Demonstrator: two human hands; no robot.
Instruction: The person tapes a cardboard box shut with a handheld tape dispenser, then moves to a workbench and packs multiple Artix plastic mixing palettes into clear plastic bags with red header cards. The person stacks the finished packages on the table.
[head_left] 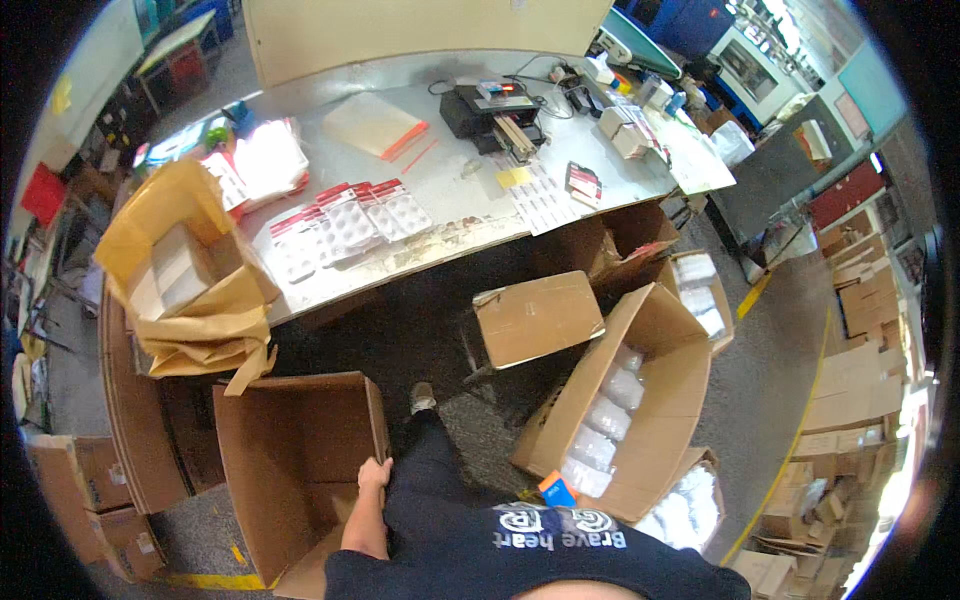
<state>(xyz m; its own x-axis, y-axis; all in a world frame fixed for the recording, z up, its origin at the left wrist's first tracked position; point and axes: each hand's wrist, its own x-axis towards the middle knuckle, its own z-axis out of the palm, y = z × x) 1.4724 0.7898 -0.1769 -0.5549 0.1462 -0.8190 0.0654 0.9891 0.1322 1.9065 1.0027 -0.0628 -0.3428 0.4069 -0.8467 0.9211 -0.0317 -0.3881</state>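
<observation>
My left hand (374, 473) is closed on the right-hand edge of a large open cardboard box (300, 440). This box stands on the floor to my left, and the part of its inside that shows is bare brown card. My left arm reaches down to it from the shoulder, beside my dark-clothed leg. My right hand is out of sight. To my right, another big open carton (665, 380) holds a row of clear plastic bags (606, 415) with whitish contents. A small blue and orange packet (557, 490) lies at its near edge.
A long worktable (465, 215) ahead carries blister packs (345, 222), a black machine (490, 112) and plastic sleeves (370, 125). A paper-lined carton (185, 270) sits at its left end. A closed box (538, 318) stands before it; my shoe (423, 397) is on the floor.
</observation>
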